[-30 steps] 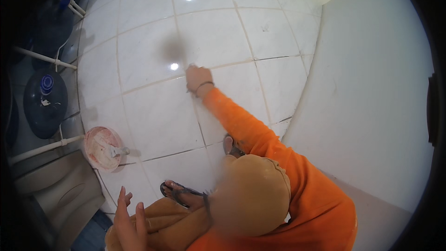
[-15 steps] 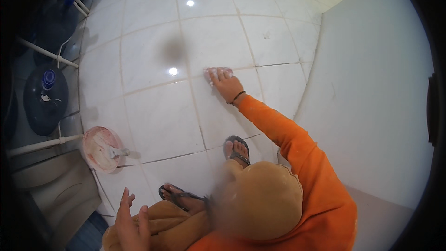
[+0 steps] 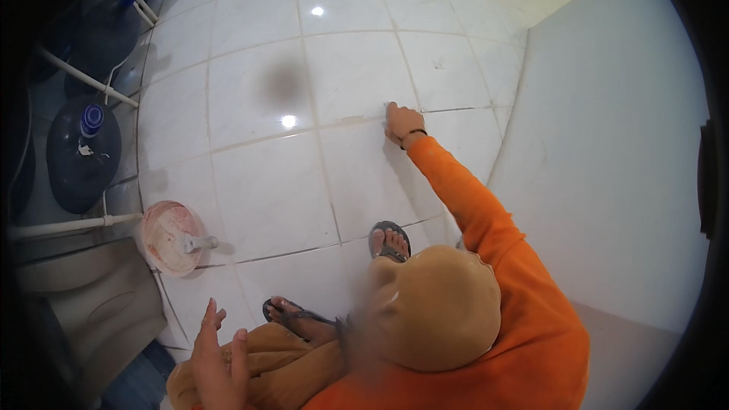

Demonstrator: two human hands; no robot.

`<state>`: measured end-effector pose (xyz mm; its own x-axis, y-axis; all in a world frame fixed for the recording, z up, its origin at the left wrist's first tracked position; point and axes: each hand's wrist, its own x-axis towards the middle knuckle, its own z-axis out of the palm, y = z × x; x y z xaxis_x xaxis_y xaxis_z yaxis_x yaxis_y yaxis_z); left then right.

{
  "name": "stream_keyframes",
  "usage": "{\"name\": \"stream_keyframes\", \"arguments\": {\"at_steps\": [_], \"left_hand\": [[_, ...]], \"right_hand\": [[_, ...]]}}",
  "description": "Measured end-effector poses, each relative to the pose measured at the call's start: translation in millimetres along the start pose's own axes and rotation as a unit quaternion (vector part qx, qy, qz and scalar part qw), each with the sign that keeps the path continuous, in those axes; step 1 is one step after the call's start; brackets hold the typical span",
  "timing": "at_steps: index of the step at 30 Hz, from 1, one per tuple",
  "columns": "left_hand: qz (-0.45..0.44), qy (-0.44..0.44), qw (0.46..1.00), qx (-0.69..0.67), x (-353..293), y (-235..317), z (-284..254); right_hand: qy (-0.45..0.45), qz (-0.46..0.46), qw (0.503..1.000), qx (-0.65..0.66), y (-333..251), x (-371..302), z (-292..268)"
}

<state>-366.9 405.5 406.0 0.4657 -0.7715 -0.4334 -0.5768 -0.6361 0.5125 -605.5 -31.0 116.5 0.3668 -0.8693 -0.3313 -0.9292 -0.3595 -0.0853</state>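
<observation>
My right hand is down at the white tiled floor, its fingers curled and a fingertip at a joint between tiles. Whatever those fingers close around, if anything, is hidden under the hand. A dark band circles that wrist, below an orange sleeve. My left hand is raised over my brown-trousered leg, fingers apart, holding nothing. Beyond it on the floor sits a pink bowl smeared with whitish paste. A pale-handled tool leans in the bowl, its working end partly covered by paste.
Large blue water bottles lie on a white pipe rack along the left. A grey moulded panel is near the bowl. To the right rises a white wall or panel. My sandalled feet stand on the tiles.
My right hand has slid right along the joint, curling from a flat spread into a closed shape. The pinkish, white-smeared cloth-like piece under it no longer shows. My left hand stays raised.
</observation>
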Motion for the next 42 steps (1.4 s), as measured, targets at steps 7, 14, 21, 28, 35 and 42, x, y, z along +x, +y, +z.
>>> {"name": "stream_keyframes", "arguments": {"at_steps": [7,14,21,28,35,42], "left_hand": [[-0.011,0.011,1.000,-0.004,2,-9,5],[-0.009,0.008,1.000,0.001,5,-8,3],[-0.097,-0.073,0.993,0.011,7,21,-7],[-0.026,0.012,1.000,0.003,11,-6,11],[-0.052,0.015,0.999,0.000,8,7,7],[-0.070,0.015,0.997,-0.011,2,8,8]], "right_hand": [[0.053,-0.065,0.992,0.096,-127,4,46],[0.049,-0.151,0.982,0.105,-135,-70,52],[0.072,0.049,0.908,0.411,35,-99,56],[0.082,0.090,0.853,0.508,140,-60,8],[0.041,-0.240,0.944,0.221,-25,-20,11],[0.096,-0.364,0.926,0.025,-97,22,46]]}}
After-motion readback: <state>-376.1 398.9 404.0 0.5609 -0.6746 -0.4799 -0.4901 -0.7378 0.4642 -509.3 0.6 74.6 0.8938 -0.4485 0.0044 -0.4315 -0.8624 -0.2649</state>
